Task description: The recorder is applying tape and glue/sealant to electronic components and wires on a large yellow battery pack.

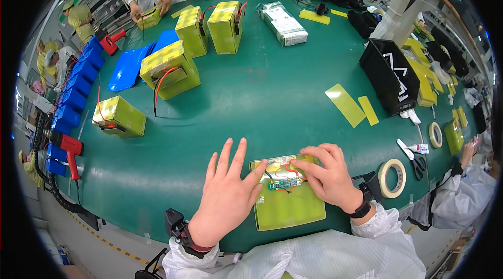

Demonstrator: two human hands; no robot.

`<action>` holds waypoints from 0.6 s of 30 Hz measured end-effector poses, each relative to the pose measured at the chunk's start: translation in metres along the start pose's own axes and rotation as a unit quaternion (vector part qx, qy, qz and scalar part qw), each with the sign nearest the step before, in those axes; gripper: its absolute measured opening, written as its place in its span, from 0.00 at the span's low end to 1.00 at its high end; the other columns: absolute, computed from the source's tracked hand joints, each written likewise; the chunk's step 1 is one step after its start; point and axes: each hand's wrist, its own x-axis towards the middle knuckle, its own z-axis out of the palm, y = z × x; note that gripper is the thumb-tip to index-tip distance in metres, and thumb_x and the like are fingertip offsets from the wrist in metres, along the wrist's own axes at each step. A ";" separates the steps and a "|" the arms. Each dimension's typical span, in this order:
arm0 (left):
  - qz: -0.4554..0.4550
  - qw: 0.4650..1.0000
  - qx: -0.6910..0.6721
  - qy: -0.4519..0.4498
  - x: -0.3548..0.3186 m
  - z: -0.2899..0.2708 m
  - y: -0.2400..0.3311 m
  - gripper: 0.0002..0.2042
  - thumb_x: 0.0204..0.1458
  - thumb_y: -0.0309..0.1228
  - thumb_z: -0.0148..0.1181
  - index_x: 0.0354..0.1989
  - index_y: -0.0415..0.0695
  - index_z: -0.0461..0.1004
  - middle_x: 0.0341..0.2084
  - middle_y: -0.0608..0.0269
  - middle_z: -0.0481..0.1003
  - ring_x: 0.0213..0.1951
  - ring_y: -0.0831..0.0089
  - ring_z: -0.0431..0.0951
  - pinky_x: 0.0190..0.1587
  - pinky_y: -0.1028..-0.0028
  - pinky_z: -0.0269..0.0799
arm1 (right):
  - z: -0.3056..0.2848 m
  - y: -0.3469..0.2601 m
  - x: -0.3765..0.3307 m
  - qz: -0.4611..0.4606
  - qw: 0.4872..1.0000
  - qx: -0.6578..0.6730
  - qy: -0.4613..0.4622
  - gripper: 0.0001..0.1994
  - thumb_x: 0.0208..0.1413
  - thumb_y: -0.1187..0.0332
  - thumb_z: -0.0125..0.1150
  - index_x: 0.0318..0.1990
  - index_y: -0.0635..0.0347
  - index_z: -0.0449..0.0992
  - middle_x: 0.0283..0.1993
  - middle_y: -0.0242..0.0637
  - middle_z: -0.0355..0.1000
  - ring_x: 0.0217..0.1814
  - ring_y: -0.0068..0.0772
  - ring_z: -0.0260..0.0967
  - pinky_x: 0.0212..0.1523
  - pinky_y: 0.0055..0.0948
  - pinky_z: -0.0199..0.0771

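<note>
In front of me a flat yellow-green battery pack (291, 211) lies on the green table. On its upper face sits a small green circuit board (284, 184) with red and black wires, and a shiny clear strip (280, 163) lies above the board. My left hand (225, 195) is open, fingers spread, its index fingertip and thumb resting at the pack's left side. My right hand (332, 179) touches the upper right of the pack. Its thumb tip presses beside the red wire, and its fingers curve over the far edge, apart from the thumb.
Yellow battery blocks (225, 27) with red leads stand at the far left, near blue sheets (131, 67). A red heat gun (68, 148) is at the left edge. Tape (392, 178), scissors (417, 163) and a black bin (389, 77) lie right. Across the table, a co-worker's hands (152, 9) hold a yellow block.
</note>
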 end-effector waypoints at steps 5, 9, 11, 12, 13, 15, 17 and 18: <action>-0.002 1.000 0.007 0.004 0.005 0.007 0.000 0.19 0.56 0.34 0.63 0.58 0.55 0.78 0.68 0.43 0.59 0.70 0.39 0.55 0.67 0.44 0.56 | -0.003 0.003 0.000 -0.009 1.000 -0.007 -0.017 0.22 0.43 0.77 0.65 0.49 0.47 0.82 0.53 0.33 0.73 0.52 0.43 0.66 0.51 0.39 0.66; 0.002 1.000 0.012 0.004 0.005 0.008 -0.001 0.18 0.56 0.34 0.63 0.57 0.55 0.79 0.67 0.44 0.61 0.70 0.40 0.55 0.67 0.44 0.56 | -0.006 0.001 0.002 -0.018 0.999 -0.036 -0.027 0.22 0.42 0.77 0.65 0.48 0.47 0.83 0.52 0.33 0.73 0.52 0.43 0.66 0.50 0.40 0.66; -0.004 0.999 0.034 0.014 0.005 0.008 0.002 0.17 0.56 0.35 0.63 0.55 0.55 0.80 0.66 0.46 0.63 0.70 0.41 0.56 0.67 0.44 0.56 | -0.005 0.002 0.001 -0.021 0.999 -0.041 -0.021 0.21 0.42 0.77 0.65 0.46 0.48 0.83 0.51 0.33 0.73 0.52 0.43 0.66 0.50 0.40 0.66; -0.001 0.999 0.034 0.014 0.004 0.009 0.002 0.17 0.56 0.35 0.63 0.55 0.55 0.80 0.66 0.46 0.63 0.70 0.41 0.56 0.67 0.44 0.56 | -0.004 0.004 0.001 -0.026 0.999 -0.044 -0.015 0.20 0.42 0.78 0.64 0.45 0.48 0.84 0.50 0.33 0.74 0.51 0.43 0.66 0.50 0.40 0.66; -0.003 0.999 0.036 0.017 0.004 0.010 0.001 0.17 0.56 0.35 0.62 0.55 0.56 0.80 0.66 0.47 0.63 0.70 0.41 0.56 0.67 0.44 0.56 | -0.004 0.006 -0.001 -0.026 0.998 -0.047 -0.012 0.20 0.42 0.78 0.64 0.45 0.48 0.84 0.50 0.33 0.74 0.51 0.43 0.66 0.50 0.40 0.66; -0.001 0.999 0.040 0.022 0.005 0.013 -0.003 0.17 0.57 0.35 0.62 0.55 0.56 0.80 0.66 0.48 0.64 0.69 0.41 0.57 0.66 0.45 0.57 | -0.002 0.013 -0.004 -0.024 0.999 -0.013 0.022 0.17 0.43 0.79 0.62 0.42 0.51 0.84 0.48 0.34 0.75 0.50 0.44 0.66 0.50 0.40 0.68; 0.016 0.999 0.009 0.041 0.009 0.014 -0.010 0.15 0.57 0.34 0.61 0.54 0.53 0.80 0.63 0.48 0.68 0.67 0.44 0.61 0.65 0.49 0.60 | -0.002 0.025 -0.010 0.002 0.999 0.006 0.034 0.17 0.43 0.80 0.60 0.42 0.52 0.84 0.47 0.34 0.75 0.50 0.44 0.66 0.50 0.40 0.68; 0.017 0.999 0.012 0.042 0.010 0.017 -0.014 0.15 0.57 0.34 0.61 0.54 0.53 0.80 0.63 0.48 0.68 0.67 0.44 0.61 0.65 0.49 0.60 | -0.004 0.028 -0.010 0.027 0.998 0.028 0.043 0.17 0.44 0.81 0.59 0.41 0.54 0.83 0.46 0.35 0.75 0.49 0.44 0.66 0.49 0.40 0.68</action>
